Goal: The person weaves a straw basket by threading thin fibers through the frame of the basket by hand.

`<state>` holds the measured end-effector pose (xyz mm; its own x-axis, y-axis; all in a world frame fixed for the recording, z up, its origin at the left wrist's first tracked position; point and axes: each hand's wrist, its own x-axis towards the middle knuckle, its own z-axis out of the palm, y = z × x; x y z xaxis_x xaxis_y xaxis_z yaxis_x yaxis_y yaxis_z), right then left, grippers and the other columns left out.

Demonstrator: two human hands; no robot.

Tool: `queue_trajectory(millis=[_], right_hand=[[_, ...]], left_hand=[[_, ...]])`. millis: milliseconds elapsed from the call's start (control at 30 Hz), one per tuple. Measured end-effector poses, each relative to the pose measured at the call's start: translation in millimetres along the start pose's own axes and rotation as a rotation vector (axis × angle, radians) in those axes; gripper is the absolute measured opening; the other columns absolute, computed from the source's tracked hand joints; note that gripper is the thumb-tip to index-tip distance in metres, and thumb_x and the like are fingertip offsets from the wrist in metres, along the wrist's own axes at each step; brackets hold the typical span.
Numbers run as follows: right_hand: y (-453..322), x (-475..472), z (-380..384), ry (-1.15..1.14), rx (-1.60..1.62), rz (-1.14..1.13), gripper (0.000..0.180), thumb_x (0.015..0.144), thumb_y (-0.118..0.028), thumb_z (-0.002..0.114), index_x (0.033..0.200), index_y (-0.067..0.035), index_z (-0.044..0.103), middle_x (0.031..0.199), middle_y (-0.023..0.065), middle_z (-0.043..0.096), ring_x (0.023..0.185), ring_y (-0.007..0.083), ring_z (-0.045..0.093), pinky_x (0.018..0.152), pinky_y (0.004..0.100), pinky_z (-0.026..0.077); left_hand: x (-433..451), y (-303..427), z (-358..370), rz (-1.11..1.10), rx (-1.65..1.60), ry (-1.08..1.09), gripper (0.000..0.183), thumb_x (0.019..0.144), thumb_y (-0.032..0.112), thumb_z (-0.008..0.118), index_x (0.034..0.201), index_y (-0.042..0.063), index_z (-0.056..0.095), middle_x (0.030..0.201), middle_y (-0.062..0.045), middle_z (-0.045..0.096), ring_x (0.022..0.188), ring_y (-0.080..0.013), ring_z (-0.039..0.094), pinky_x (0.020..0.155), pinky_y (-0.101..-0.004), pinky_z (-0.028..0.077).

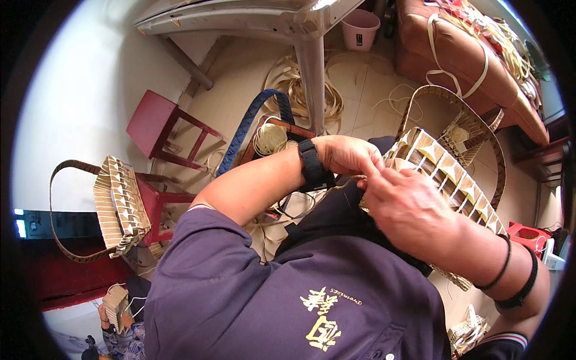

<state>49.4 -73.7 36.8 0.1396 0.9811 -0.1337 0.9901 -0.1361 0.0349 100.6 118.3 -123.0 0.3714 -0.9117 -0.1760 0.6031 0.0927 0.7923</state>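
Note:
A woven basket (pixel 443 173) of brown and pale strips, with a tall arched handle (pixel 498 166), lies tilted across my lap at the right. Both hands meet at its near left edge. My left hand (pixel 348 155), with a black band at the wrist, pinches a thin twisted cord (pixel 348 181) at the fingertips. My right hand (pixel 407 200) is slightly blurred and closes beside it, over the basket's edge; its fingertips are partly hidden, and what they hold cannot be made out. The cord trails left from the fingers, under my left wrist.
Another woven basket (pixel 119 207) stands on a red stool (pixel 155 207) at the left. A second red stool (pixel 153 123), a blue braided handle (pixel 252 121), coiled strips (pixel 288 90), a table leg (pixel 310 81) and a pink bin (pixel 361 27) lie ahead. A co-worker's hand (pixel 104 315) shows lower left.

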Motion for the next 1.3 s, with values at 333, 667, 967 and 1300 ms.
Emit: queue_trajectory(millis=[333,667,967,1300], right_hand=[[-27.1,23.1,6.5,-0.262,-0.206,-0.075,0.018,0.087,-0.019,0.064,0.090,-0.009,0.078,0.098,0.0076,0.065,0.098,0.0217,0.062,0.076,0.0335,0.052],[27.6,17.1,-30.4,-0.396,0.673,0.015,0.013,0.096,-0.018,0.066,0.092,-0.006,0.065,0.082,0.0147,0.071,0.080,0.0360,0.072,0.074,0.0466,0.056],[55.4,16.9,-49.2,-0.309,1.109,0.074,0.010,0.092,-0.010,0.066,0.091,-0.004,0.075,0.078,0.0088,0.074,0.075,0.0201,0.073,0.070,0.0336,0.058],[78.8,33.6,-41.9,-0.148,1.235,0.697,0.016,0.099,-0.002,0.054,0.089,0.003,0.066,0.079,0.0076,0.071,0.073,0.0151,0.075,0.068,0.0267,0.062]], left_hand=[[-6.6,10.0,8.0,-0.045,-0.085,-0.034,0.020,0.094,0.017,0.078,0.091,-0.002,0.078,0.083,-0.003,0.076,0.074,-0.0098,0.066,0.073,-0.0270,0.051],[-20.2,-6.5,34.6,0.074,0.175,0.223,0.019,0.097,0.023,0.075,0.091,0.005,0.076,0.079,0.005,0.068,0.070,-0.0052,0.057,0.065,-0.0237,0.045],[-25.0,-18.1,74.1,0.291,0.003,0.384,0.022,0.101,0.029,0.074,0.101,0.007,0.074,0.082,0.007,0.064,0.069,-0.0014,0.051,0.061,-0.0200,0.039],[-23.4,-31.8,89.4,0.464,0.020,0.703,0.012,0.098,0.015,0.078,0.099,0.006,0.069,0.088,0.005,0.067,0.074,-0.0026,0.057,0.064,-0.0193,0.045]])
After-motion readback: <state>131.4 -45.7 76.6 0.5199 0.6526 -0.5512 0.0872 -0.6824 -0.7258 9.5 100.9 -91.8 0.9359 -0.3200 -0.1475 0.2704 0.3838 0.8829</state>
